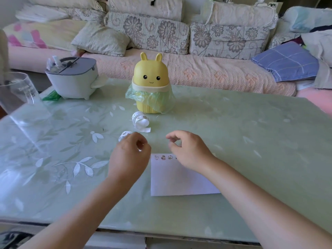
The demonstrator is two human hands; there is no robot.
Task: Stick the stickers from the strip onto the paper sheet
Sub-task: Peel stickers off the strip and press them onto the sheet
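Note:
A white paper sheet (pixel 179 180) lies on the green table in front of me. Three small stickers (pixel 163 157) sit in a row along its top edge, and a further one is partly hidden by my right hand. My left hand (pixel 130 155) is curled left of the sheet and grips a curled sticker strip (pixel 124 135), whose end pokes out behind the fingers. My right hand (pixel 186 150) hovers over the sheet's top right part, thumb and forefinger bent and apart; I see nothing between them. A second coiled strip (pixel 141 121) lies farther back.
A yellow rabbit-shaped bin (pixel 150 78) with a green bag stands behind the coiled strip. A grey-lidded white container (pixel 71 81) and a clear jug (pixel 16 90) are at the back left. The green glass-topped table (pixel 251 141) ends near me; a sofa runs behind it.

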